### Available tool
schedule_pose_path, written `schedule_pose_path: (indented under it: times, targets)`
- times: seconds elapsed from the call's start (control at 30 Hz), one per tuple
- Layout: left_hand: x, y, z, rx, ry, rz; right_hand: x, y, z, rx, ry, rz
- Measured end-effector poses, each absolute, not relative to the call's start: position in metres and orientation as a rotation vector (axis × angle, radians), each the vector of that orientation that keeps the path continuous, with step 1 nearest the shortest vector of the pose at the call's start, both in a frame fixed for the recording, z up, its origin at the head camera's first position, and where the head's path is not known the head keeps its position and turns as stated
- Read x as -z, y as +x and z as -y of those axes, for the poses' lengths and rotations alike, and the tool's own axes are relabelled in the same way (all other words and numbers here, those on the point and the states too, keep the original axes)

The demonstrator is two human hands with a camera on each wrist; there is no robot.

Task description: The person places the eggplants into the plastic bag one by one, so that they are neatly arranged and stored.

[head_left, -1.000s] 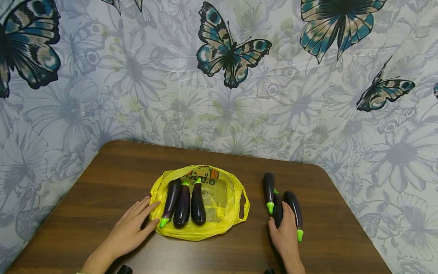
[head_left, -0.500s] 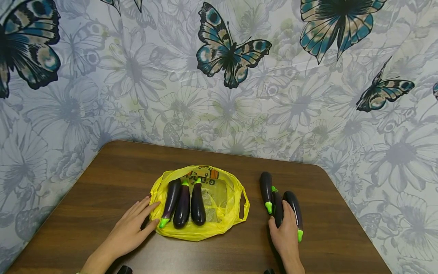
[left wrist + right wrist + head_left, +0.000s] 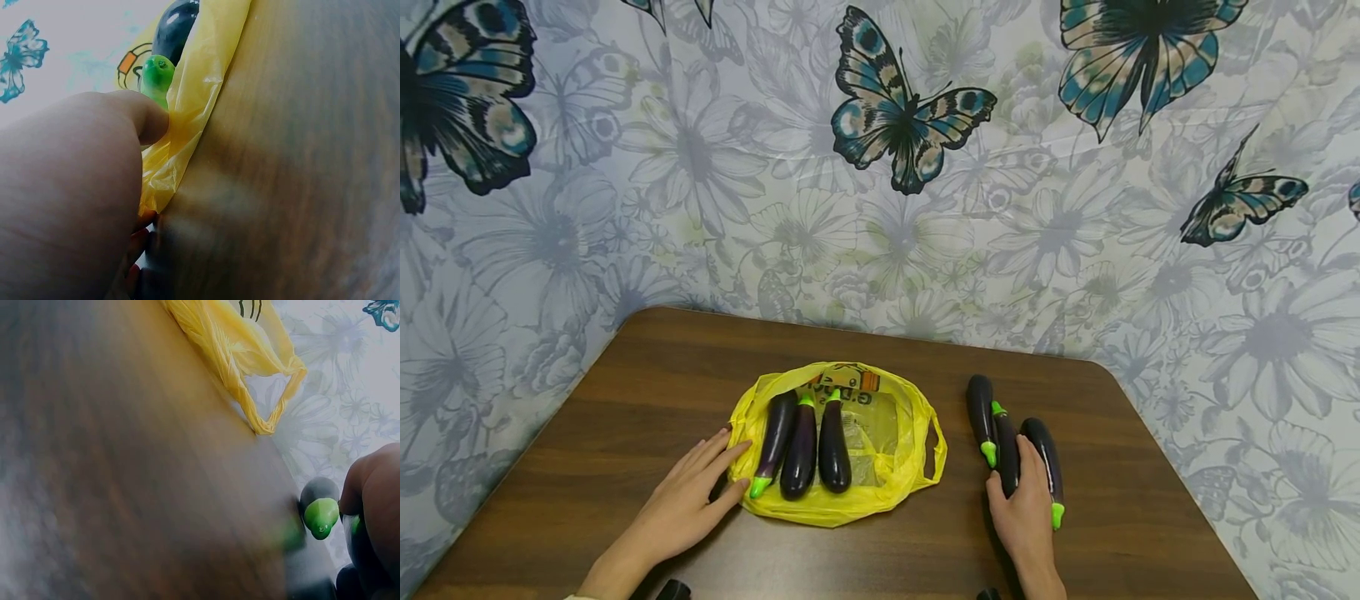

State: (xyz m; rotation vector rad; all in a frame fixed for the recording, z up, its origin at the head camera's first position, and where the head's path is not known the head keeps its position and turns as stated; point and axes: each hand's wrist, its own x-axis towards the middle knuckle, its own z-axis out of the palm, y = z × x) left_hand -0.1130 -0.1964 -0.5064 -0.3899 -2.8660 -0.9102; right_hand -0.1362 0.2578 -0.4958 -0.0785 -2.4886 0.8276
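Observation:
My left hand (image 3: 681, 500) rests at the left rim of a yellow plastic bag (image 3: 835, 517), thumb and fingers spread along its edge. In the left wrist view, the thumb (image 3: 153, 122) touches the plastic beside a green eggplant stem (image 3: 157, 78). Three shiny dark eggplants (image 3: 801, 450) lie side by side in the bag's wide mouth. At the right, my right hand (image 3: 1025, 508) grips the lower part of the middle eggplant (image 3: 1006, 450) of three. One eggplant (image 3: 981, 408) lies against its left side, green end towards me. Another eggplant (image 3: 1042, 454) lies by my fingers on the right.
The brown wooden table (image 3: 625, 400) has rounded back corners and meets a wall covering (image 3: 1060, 225) printed with butterflies and flowers. A bag handle loop (image 3: 938, 454) sticks out towards the right. Small black objects (image 3: 673, 590) show at the bottom edge near my wrists.
The middle eggplant at the right has shifted slightly up and left under my right hand, and the left one beside it has slid a little left. My left hand and the bag stay put.

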Motion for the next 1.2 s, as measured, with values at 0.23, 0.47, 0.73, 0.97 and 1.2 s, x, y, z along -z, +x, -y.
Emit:
schedule_pose_path:
  times: [0.23,0.47,0.73,0.97,1.2]
  targets:
    - [0.507,-0.113,0.196,0.908,-0.393,2.863,0.495,-0.135,-0.257,-0.842,-0.081,2.479]
    - [0.507,-0.113,0.196,0.904,-0.396,2.864,0.494,-0.136,-0.254,-0.847,-0.064,2.465]
    - [0.507,-0.113,0.196,0.899,-0.393,2.865,0.492,-0.136,-0.251,-0.86,-0.02,2.457]
    - [0.507,-0.113,0.197,0.905,-0.396,2.863,0.494,-0.136,-0.249,-0.88,0.003,2.457]
    - [0.507,-0.113,0.197,0.911,-0.399,2.861,0.494,-0.135,-0.246,-0.89,0.011,2.464]
